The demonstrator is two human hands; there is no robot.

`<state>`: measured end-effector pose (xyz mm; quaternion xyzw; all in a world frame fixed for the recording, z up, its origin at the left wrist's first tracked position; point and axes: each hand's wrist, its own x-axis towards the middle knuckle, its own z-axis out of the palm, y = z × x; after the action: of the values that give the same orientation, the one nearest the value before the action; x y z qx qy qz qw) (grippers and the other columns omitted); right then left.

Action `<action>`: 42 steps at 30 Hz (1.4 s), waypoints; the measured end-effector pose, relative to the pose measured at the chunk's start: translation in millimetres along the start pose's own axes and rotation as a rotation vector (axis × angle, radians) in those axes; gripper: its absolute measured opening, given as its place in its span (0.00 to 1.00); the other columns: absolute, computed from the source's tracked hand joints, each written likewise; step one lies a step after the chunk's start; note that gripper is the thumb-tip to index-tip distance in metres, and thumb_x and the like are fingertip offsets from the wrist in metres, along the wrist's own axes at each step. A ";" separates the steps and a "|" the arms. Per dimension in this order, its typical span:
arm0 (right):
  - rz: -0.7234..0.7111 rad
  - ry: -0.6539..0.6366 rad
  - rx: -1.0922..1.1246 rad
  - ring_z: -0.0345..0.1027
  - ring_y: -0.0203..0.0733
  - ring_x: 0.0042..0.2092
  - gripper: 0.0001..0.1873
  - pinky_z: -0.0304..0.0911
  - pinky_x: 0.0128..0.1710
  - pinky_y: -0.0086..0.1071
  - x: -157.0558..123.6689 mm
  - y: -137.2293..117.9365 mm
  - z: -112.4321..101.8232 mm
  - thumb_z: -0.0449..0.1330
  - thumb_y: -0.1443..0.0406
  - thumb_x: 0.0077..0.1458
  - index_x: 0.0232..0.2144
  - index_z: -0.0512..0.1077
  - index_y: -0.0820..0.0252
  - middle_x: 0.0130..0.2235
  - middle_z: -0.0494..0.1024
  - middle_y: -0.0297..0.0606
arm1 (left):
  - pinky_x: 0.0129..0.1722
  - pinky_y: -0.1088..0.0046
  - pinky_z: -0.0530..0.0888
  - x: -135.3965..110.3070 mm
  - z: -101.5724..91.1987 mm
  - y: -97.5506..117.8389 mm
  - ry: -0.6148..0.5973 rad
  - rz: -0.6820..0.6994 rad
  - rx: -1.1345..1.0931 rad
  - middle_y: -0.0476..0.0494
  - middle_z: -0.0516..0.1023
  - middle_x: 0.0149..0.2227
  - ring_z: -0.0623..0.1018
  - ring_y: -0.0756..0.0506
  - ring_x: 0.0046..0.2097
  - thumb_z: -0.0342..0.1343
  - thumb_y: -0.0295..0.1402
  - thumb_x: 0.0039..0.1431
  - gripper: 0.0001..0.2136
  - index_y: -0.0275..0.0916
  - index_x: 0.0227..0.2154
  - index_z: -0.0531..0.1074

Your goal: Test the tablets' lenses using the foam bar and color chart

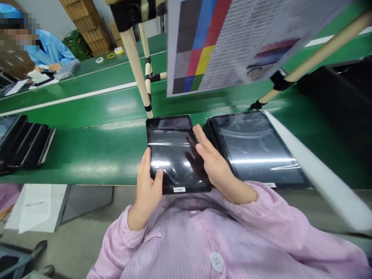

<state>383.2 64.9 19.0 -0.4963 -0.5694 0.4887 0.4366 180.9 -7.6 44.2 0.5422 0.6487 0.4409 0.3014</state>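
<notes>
A black tablet [177, 166] with a glossy, reflective screen and a small white label at its near edge lies in front of me on the green work surface. My left hand [148, 186] holds its left edge, with the thumb over the screen and the fingers along the side. On the opposite side, my right hand [216, 166] is open, fingers stretched out near the right edge; whether it touches the glass I cannot tell. Just to the right is a stack of tablets [258, 151], the top one screen up with a white label at its near edge.
Further left sits a row of overlapping black tablets [27, 143]. A printed sheet with colour blocks [200, 46] hangs from a pipe frame [135, 66]. A white strip [319, 174] slants across the right. A co-worker in blue [54, 48] sits across the green bench.
</notes>
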 end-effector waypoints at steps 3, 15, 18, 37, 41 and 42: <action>0.046 0.047 0.074 0.39 0.45 0.74 0.40 0.34 0.74 0.48 8.7 13.3 8.8 0.52 0.45 0.63 0.72 0.45 0.41 0.73 0.43 0.26 | 0.68 0.54 0.59 20.0 -2.0 -30.5 -0.004 -0.109 -0.110 0.38 0.62 0.69 0.64 0.37 0.68 0.60 0.36 0.61 0.31 0.45 0.67 0.60; 0.182 0.071 0.349 0.36 0.45 0.74 0.45 0.30 0.74 0.42 -3.0 7.3 13.3 0.62 0.42 0.54 0.69 0.58 0.49 0.72 0.47 0.29 | 0.61 0.60 0.71 34.8 11.3 -33.7 0.019 -0.440 -0.685 0.39 0.75 0.60 0.74 0.35 0.61 0.67 0.40 0.51 0.32 0.42 0.60 0.71; 0.177 0.052 0.506 0.47 0.48 0.72 0.44 0.41 0.73 0.48 -5.1 -0.6 11.1 0.64 0.46 0.54 0.69 0.57 0.46 0.70 0.55 0.31 | 0.58 0.62 0.73 35.3 6.1 -19.0 -0.033 -0.412 -0.677 0.42 0.73 0.62 0.75 0.37 0.60 0.67 0.40 0.52 0.32 0.47 0.62 0.69; -0.007 0.301 0.435 0.45 0.52 0.72 0.51 0.39 0.73 0.50 -83.7 -55.8 -112.6 0.71 0.50 0.47 0.69 0.55 0.49 0.69 0.57 0.38 | 0.69 0.53 0.56 9.0 75.3 76.5 -0.325 -0.173 -0.569 0.48 0.64 0.68 0.62 0.34 0.69 0.63 0.43 0.57 0.32 0.51 0.65 0.64; -0.052 0.480 0.414 0.42 0.50 0.73 0.49 0.45 0.72 0.50 -108.1 -55.7 -157.9 0.68 0.53 0.51 0.70 0.52 0.45 0.71 0.53 0.32 | 0.70 0.54 0.57 24.5 126.6 117.7 -0.596 -0.072 -0.550 0.46 0.64 0.68 0.62 0.35 0.69 0.63 0.43 0.58 0.31 0.49 0.64 0.65; -0.060 0.531 0.452 0.46 0.50 0.72 0.49 0.49 0.71 0.49 -111.7 -58.5 -168.1 0.68 0.55 0.51 0.70 0.52 0.45 0.70 0.55 0.32 | 0.70 0.54 0.56 31.0 142.3 131.6 -0.652 -0.018 -0.547 0.45 0.66 0.68 0.63 0.35 0.69 0.63 0.43 0.58 0.30 0.48 0.63 0.67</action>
<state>554.3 -26.9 99.3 -0.4800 -0.3277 0.4433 0.6825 355.0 60.5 104.0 0.5478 0.3832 0.3996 0.6272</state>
